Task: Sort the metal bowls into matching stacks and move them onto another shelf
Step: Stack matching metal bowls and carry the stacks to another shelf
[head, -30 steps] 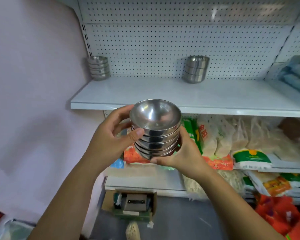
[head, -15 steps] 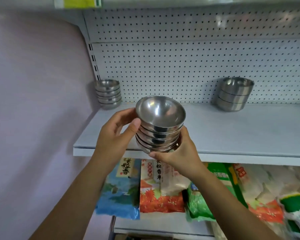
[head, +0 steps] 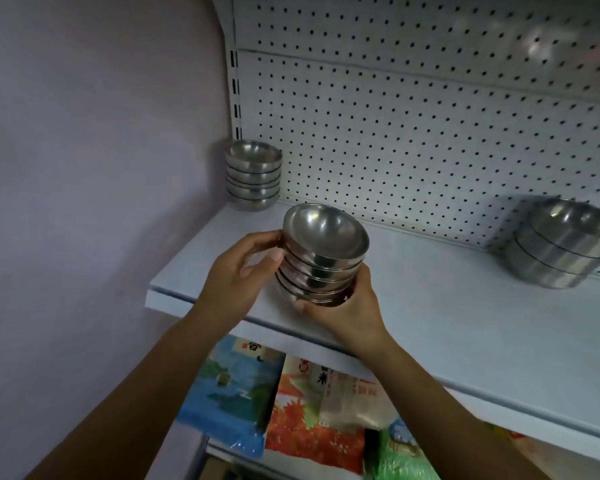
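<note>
A stack of several small metal bowls [head: 323,258] is held between both hands just above the front of the white shelf [head: 447,327]. My left hand [head: 238,271] grips its left side with the thumb on the upper rims. My right hand [head: 347,310] cups the bottom bowl from the right and below. A second stack of small bowls [head: 253,174] stands in the shelf's back left corner. A stack of larger metal bowls [head: 561,247] stands at the back right against the pegboard.
A white pegboard [head: 413,126] backs the shelf, and a pale wall [head: 84,168] closes the left side. Bags of rice [head: 312,410] fill the shelf below. Bare shelf surface lies between the two standing stacks.
The held stack has moved up and forward, from below the shelf edge to over the shelf's front. The view has come closer and tilted. Both hands keep the same grip.
</note>
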{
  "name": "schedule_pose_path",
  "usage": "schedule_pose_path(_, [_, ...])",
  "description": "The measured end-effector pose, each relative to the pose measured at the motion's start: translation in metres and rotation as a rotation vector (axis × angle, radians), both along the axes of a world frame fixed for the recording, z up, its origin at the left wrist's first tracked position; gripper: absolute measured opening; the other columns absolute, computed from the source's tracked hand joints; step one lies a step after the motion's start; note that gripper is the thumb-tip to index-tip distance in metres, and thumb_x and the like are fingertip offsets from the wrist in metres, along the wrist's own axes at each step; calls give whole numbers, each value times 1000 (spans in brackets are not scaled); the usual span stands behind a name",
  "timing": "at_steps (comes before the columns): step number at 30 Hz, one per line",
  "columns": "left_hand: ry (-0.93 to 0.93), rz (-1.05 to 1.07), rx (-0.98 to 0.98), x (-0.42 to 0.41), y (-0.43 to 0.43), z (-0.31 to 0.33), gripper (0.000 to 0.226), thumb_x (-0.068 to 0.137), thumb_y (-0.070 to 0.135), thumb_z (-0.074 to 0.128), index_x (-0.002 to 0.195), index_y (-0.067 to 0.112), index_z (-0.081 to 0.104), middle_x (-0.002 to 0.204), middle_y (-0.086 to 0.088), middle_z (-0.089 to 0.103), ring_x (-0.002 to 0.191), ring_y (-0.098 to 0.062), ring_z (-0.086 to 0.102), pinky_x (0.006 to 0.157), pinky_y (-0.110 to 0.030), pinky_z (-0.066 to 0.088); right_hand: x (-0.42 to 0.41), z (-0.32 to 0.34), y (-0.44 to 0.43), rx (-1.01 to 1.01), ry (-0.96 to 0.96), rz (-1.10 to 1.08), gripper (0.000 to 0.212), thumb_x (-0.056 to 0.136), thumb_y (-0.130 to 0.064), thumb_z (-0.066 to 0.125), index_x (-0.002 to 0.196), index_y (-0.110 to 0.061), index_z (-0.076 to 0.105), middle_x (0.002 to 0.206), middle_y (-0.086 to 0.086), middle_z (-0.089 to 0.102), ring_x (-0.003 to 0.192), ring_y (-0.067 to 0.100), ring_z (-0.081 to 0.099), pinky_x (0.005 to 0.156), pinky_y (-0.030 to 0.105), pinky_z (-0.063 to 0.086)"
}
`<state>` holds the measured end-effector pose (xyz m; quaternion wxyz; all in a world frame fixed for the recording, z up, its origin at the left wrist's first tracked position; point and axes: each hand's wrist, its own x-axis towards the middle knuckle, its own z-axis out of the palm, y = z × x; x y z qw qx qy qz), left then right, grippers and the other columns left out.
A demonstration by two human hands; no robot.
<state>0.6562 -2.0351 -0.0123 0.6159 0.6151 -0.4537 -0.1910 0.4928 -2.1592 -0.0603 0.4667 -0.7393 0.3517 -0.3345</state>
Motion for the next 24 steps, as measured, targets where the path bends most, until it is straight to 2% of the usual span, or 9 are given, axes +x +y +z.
schedule_pose_path(2, [-69, 64, 57, 10, -6, -8, 40, 97, 39, 64, 133, 23, 64, 131, 13, 67, 124, 0, 59, 103, -19, 46, 10, -1, -13, -5, 4, 21, 111, 53, -43, 102, 141, -32, 36, 124, -28, 54, 108, -17, 56, 86, 11, 53])
schedule_pose_path(3, [-101, 110, 101, 16, -9, -14, 37, 99, 37, 62, 133, 23, 64, 132, 13, 65, 123, 0, 58, 105, -19, 44, 15, 0, -19, -11, 10, 33, 112, 52, -44, 102, 142, -33, 35, 124, -29, 53, 108, -17, 56, 84, 9, 52])
schedule_pose_path(5, [-169, 223, 198, 29, -17, -31, 36, 99, 40, 61, 131, 24, 64, 132, 10, 63, 122, -5, 56, 109, -26, 42, 25, 0, -33, -24, 16, 55, 115, 51, -45, 102, 143, -30, 35, 127, -27, 53, 110, -14, 56, 82, 7, 51])
schedule_pose_path(8, [-412, 397, 309, 44, -27, -63, 58, 93, 58, 55, 125, 12, 69, 130, -6, 67, 121, -21, 60, 107, -34, 43, 39, 0, -52, -32, 19, 82, 119, 51, -41, 103, 147, -25, 35, 132, -21, 54, 116, -9, 57, 92, 12, 52])
schedule_pose_path(11, [-558, 523, 336, 53, -36, -84, 58, 94, 56, 52, 118, 7, 73, 131, -14, 67, 122, -31, 62, 107, -51, 47, 52, 4, -69, -30, 35, 94, 120, 52, -41, 103, 149, -24, 33, 134, -17, 54, 117, -2, 58, 96, 18, 51])
schedule_pose_path(14, [-595, 589, 367, 57, -39, -89, 57, 96, 55, 50, 115, 7, 74, 131, -16, 67, 125, -34, 61, 109, -57, 43, 65, 5, -88, -21, 35, 92, 119, 54, -37, 103, 149, -22, 33, 126, -23, 54, 110, -9, 58, 92, 13, 50])
schedule_pose_path(16, [-596, 617, 378, 57, -38, -92, 57, 97, 55, 48, 116, 7, 74, 131, -14, 68, 129, -32, 59, 113, -58, 39, 75, 5, -99, -20, 37, 71, 119, 55, -35, 103, 149, -20, 32, 127, -18, 56, 111, -2, 60, 95, 19, 52])
schedule_pose_path(21, [-523, 655, 354, 56, -39, -91, 64, 97, 59, 42, 123, 8, 71, 136, -11, 65, 135, -29, 53, 123, -52, 26, 102, 5, -124, -13, 51, 29, 122, 58, -38, 101, 150, -21, 24, 129, -11, 58, 116, 10, 61, 100, 29, 53])
schedule_pose_path(24, [-515, 670, 352, 56, -39, -91, 67, 96, 59, 39, 123, 8, 71, 137, -11, 65, 136, -28, 52, 124, -44, 22, 118, 8, -135, 2, 79, 18, 117, 63, -35, 99, 148, -21, 19, 113, -20, 57, 108, 9, 60, 91, 23, 48])
